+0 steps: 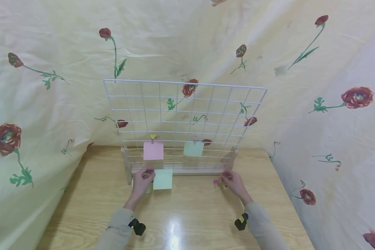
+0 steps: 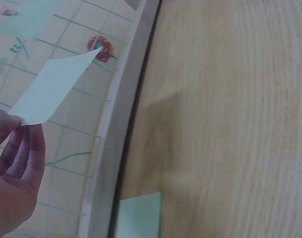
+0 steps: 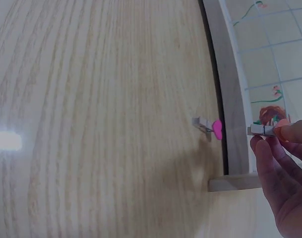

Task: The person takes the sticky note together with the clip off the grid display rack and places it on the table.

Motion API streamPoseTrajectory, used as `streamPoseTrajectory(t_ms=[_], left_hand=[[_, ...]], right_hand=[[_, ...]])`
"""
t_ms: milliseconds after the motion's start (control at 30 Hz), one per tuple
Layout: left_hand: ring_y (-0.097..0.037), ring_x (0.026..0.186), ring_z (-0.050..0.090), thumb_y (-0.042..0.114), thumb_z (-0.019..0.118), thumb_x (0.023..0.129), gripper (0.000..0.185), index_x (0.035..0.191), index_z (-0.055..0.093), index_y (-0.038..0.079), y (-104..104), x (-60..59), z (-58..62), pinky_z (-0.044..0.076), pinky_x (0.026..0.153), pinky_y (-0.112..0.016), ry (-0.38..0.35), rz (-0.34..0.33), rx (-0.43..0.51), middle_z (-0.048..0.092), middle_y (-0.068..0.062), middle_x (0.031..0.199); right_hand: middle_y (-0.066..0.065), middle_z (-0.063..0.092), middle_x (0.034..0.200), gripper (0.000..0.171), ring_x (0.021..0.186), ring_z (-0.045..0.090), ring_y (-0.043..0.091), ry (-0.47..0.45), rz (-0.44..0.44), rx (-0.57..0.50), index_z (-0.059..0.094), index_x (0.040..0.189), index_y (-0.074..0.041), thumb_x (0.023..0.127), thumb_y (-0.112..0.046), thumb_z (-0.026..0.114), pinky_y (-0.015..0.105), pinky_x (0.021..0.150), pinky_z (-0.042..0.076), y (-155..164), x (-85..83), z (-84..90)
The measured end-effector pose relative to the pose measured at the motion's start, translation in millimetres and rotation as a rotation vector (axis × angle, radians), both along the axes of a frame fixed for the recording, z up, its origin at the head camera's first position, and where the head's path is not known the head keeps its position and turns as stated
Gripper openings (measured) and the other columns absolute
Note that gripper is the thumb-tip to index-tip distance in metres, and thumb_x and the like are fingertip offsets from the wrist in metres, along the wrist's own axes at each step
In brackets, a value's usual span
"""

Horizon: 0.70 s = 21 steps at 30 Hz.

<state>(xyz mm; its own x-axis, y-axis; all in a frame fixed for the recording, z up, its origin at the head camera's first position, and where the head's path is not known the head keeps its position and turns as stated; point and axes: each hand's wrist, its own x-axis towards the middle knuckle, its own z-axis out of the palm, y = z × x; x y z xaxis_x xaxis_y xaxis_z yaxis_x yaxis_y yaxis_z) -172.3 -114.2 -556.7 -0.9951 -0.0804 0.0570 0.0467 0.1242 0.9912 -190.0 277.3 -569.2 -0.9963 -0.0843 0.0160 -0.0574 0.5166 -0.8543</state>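
Observation:
My left hand (image 1: pixel 142 181) pinches a pale green paper note (image 1: pixel 163 179) by its edge, thumb on one side and fingers on the other; in the left wrist view the note (image 2: pixel 56 89) tilts up before the grid. Between thumb and fingertips of my right hand (image 3: pixel 289 173) is a small wooden clothespin (image 3: pixel 261 130) with an orange decoration. Another clothespin (image 3: pixel 203 123), topped by a pink heart, lies on the table close to that hand. A white wire grid (image 1: pixel 184 112) leans in a wooden base (image 1: pixel 187 172) behind both hands.
A pink note (image 1: pixel 153 150) and a green note (image 1: pixel 193 149) hang on the grid from clothespins. Another green note (image 2: pixel 139 216) lies on the wooden table (image 1: pixel 193 218), partly hidden by my left hand in the head view. Flowered cloth (image 1: pixel 187 41) surrounds the table's back and sides.

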Motion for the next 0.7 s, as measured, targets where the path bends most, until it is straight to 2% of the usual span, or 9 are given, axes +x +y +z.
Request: streamPoseTrajectory(t_ms=[167, 267, 533, 700], left_hand=[[-0.032, 0.087, 0.065, -0.006, 0.062, 0.089, 0.02, 0.108, 0.06, -0.011, 2.1, 2.3, -12.1, 0.058, 0.071, -0.033, 0.003, -0.015, -0.029, 0.062, -0.019, 0.098], [-0.033, 0.085, 0.065, -0.007, 0.062, 0.088, 0.021, 0.109, 0.059, -0.012, 2.3, 2.7, -17.8, 0.059, 0.071, -0.037, 0.017, -0.015, -0.042, 0.062, -0.019, 0.097], [-0.034, 0.082, 0.067, -0.008, 0.062, 0.087, 0.017, 0.104, 0.063, -0.008, 1.3, 1.1, -33.7, 0.057, 0.063, -0.025, -0.001, 0.049, -0.107, 0.063, -0.017, 0.092], [-0.037, 0.084, 0.066, -0.01, 0.061, 0.085, 0.018, 0.103, 0.063, -0.01, -0.6, -1.2, -44.3, 0.057, 0.065, -0.027, -0.02, 0.099, -0.182, 0.065, -0.02, 0.093]], right_hand=[[0.021, 0.062, 0.097, 0.02, 0.082, 0.064, 0.033, -0.037, -0.016, 0.004, 0.057, 0.108, 0.013, 0.09, 0.005, 0.06, 0.034, 0.062, 0.058, 2.0, 1.7, -7.5], [0.019, 0.062, 0.096, 0.018, 0.081, 0.064, 0.032, -0.047, -0.033, 0.016, 0.058, 0.107, 0.012, 0.09, 0.004, 0.06, 0.03, 0.061, 0.058, 2.8, 1.7, -13.7], [0.017, 0.064, 0.095, 0.013, 0.082, 0.064, 0.03, -0.046, -0.058, 0.082, 0.06, 0.101, 0.007, 0.089, 0.002, 0.062, 0.035, 0.063, 0.058, 1.0, 1.3, -24.5], [0.018, 0.065, 0.091, 0.014, 0.078, 0.064, 0.03, -0.048, -0.089, 0.098, 0.06, 0.1, 0.01, 0.087, 0.005, 0.063, 0.036, 0.062, 0.059, -0.9, 2.0, -27.1]])
